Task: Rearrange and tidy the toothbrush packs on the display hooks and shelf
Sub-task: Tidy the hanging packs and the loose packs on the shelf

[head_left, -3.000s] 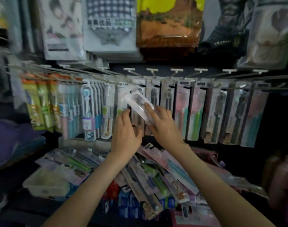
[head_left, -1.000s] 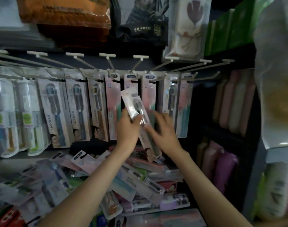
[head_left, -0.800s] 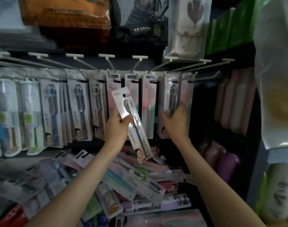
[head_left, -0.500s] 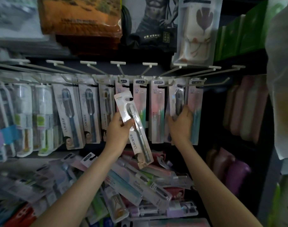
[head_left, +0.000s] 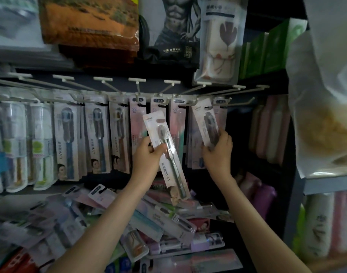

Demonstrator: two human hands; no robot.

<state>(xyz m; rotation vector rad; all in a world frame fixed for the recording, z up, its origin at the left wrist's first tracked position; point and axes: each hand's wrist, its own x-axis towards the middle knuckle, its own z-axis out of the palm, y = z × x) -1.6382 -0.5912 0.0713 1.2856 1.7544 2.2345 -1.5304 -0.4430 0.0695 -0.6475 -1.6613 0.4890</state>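
Note:
My left hand (head_left: 148, 154) grips a white toothbrush pack (head_left: 164, 150), tilted, in front of the hanging row. My right hand (head_left: 218, 152) holds a second pack with a dark brush (head_left: 207, 125) that leans left near the hooks; whether it still hangs on a hook is unclear. Behind them a row of packs (head_left: 97, 134) hangs on white display hooks (head_left: 137, 89). A loose heap of packs (head_left: 153, 223) lies on the shelf below.
Bagged goods (head_left: 89, 20) hang above the hooks. A bare hook (head_left: 245, 102) sticks out at the right end of the row. Pink and purple bottles (head_left: 267, 131) stand to the right, and a large plastic bag (head_left: 326, 105) hangs at the far right.
Both hands held one pack a second ago. My right hand let go, reached right to the hanging packs and now grips one, tilting it. My left hand keeps the first pack.

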